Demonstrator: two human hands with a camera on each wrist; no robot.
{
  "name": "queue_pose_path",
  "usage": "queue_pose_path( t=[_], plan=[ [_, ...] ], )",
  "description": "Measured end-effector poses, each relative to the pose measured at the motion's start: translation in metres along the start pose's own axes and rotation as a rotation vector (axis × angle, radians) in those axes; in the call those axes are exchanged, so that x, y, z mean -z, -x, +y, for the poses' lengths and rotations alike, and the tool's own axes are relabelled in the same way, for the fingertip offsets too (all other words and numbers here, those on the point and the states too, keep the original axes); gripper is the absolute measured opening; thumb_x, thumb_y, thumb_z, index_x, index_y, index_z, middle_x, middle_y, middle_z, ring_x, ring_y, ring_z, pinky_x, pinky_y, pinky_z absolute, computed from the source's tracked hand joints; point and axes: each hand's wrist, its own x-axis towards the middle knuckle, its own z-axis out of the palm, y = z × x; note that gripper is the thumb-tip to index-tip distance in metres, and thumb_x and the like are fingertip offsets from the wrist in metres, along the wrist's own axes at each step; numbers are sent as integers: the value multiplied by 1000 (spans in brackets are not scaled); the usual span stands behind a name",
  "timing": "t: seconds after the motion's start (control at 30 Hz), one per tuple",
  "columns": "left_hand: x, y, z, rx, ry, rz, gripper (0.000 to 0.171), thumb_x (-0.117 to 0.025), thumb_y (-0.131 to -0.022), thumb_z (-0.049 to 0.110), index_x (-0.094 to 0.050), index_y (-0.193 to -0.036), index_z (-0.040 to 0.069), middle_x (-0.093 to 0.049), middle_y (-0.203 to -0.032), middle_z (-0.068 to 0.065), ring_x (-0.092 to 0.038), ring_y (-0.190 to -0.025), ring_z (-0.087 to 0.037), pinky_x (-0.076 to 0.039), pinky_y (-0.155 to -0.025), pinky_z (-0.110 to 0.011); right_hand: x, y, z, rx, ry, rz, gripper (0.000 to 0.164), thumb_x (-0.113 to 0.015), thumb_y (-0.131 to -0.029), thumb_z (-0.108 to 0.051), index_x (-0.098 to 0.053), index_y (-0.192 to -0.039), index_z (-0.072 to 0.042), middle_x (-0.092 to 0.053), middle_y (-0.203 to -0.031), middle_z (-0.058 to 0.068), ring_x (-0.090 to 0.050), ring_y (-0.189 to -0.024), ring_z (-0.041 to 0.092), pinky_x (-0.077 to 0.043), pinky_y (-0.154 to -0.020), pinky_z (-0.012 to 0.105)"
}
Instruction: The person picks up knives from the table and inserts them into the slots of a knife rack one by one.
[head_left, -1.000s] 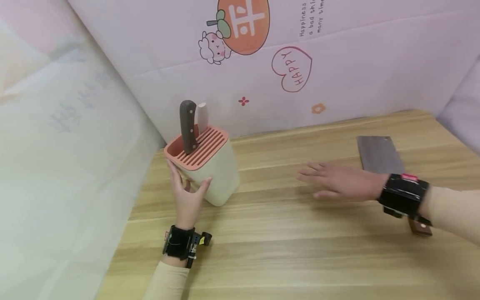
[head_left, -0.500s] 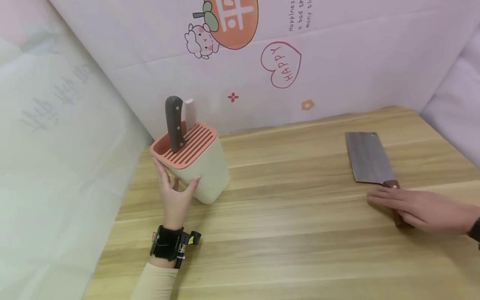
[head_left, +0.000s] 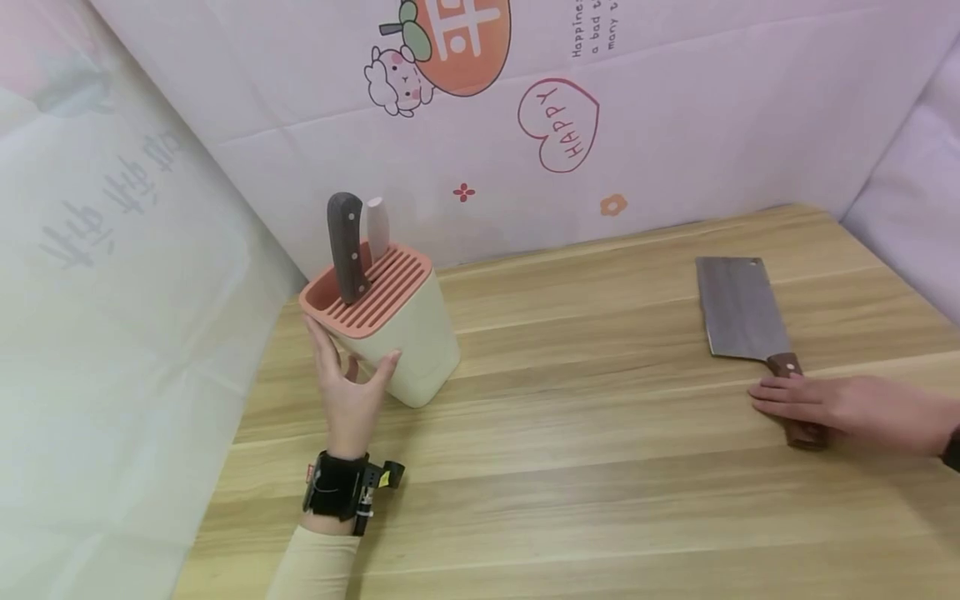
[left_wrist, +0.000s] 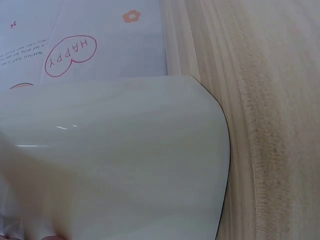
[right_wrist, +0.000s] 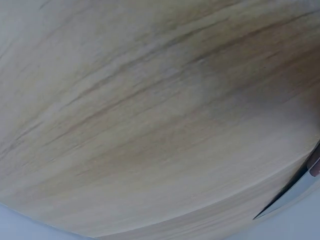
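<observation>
In the head view, a cream knife block (head_left: 423, 337) with a slotted coral top stands at the left. My left hand (head_left: 351, 404) holds its near side, thumb on the front face and fingers round the corner. Two handles rise from the block: one dark and riveted, of a knife (head_left: 345, 246), the other pale (head_left: 377, 229). At the right, my right hand (head_left: 862, 412) grips the brown handle of a cleaver (head_left: 741, 308), its broad grey blade pointing away from me. The right wrist view catches only part of the cleaver (right_wrist: 295, 192) at its edge.
The wood-grain table (head_left: 570, 467) reaches back to a printed white sheet (head_left: 675, 117) hanging as a wall. Another pale sheet (head_left: 142, 333) closes off the left side, and fabric (head_left: 915, 183) bounds the right.
My right hand has moved right from the middle of the table onto the cleaver's handle, and the cleaver has shifted slightly. The left hand has kept its hold on the block. The head view has shifted.
</observation>
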Motion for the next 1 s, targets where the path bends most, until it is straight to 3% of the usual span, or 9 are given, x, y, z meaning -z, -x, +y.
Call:
queue_pose_path(
  t=[0.13,0.3,0.53,0.63,0.7,0.77,0.87,0.93,1.0],
  plan=[
    [1,0,0,1,-4,0,115,-82,-88,10,2,-166,25,5,-170,9,-4,-154,-11,-30,-118,-50,-6,-2,5,-3,-76,42,52,-12,-115,-27,-37,-160,-22,-25,-167,-8,-17,-151,1,-12,-118,12],
    [0,-1,0,20,-3,-1,118,-84,-86,10,2,-166,26,7,-171,7,-5,-154,-11,-31,-118,-48,-14,-4,14,16,-128,90,53,-20,-115,-34,-70,-120,-17,-56,-142,-8,-25,-145,-5,-44,-92,11],
    [1,0,0,21,-1,7,123,-85,-84,6,5,-166,21,8,-171,7,-5,-154,-13,-30,-119,-49,1,-18,24,-5,-139,103,52,-22,-113,-38,-26,-163,-27,-18,-168,-12,-15,-150,-2,-20,-113,8],
    [1,1,-1,16,-1,9,121,-85,-85,8,4,-166,22,7,-170,7,-5,-155,-13,-30,-119,-48,14,-33,27,-52,-163,185,54,-28,-112,-42,-32,-162,-21,-26,-166,-11,-21,-148,-3,-20,-113,8],
    [2,2,-1,15,-5,11,120,-84,-86,10,4,-166,24,7,-170,8,-5,-154,-12,-30,-119,-47,25,-49,29,-80,-476,196,51,-37,-112,-30,-36,-161,-13,-35,-163,-9,-30,-145,-3,-28,-110,8],
    [2,1,-1,16,-6,12,118,-84,-87,12,3,-166,25,7,-170,9,-6,-154,-11,-30,-119,-46,37,-68,30,-80,-462,257,50,-37,-113,-29,-41,-157,-5,-38,-161,-8,-33,-143,-2,-31,-109,9],
    [2,0,-2,22,-10,13,118,-84,-87,13,3,-166,26,5,-170,8,-6,-154,-11,-29,-119,-46,59,-103,29,-137,-453,373,48,-42,-112,-32,-52,-149,-4,-45,-154,-18,-49,-125,-12,-44,-81,2],
    [2,0,-2,29,-8,11,119,-85,-86,13,4,-166,26,5,-171,8,-7,-154,-11,-29,-120,-47,72,-125,28,-235,-136,478,53,-41,-109,-47,-68,-133,-8,-50,-144,-28,-57,-104,-17,-43,-63,3],
    [1,-1,-2,30,-8,10,119,-85,-87,14,4,-166,25,5,-171,8,-7,-154,-11,-29,-120,-47,86,-144,29,-320,-117,505,54,-44,-105,-53,-75,-116,-11,-68,-123,-22,-49,-70,-20,-30,-45,7]
  ],
)
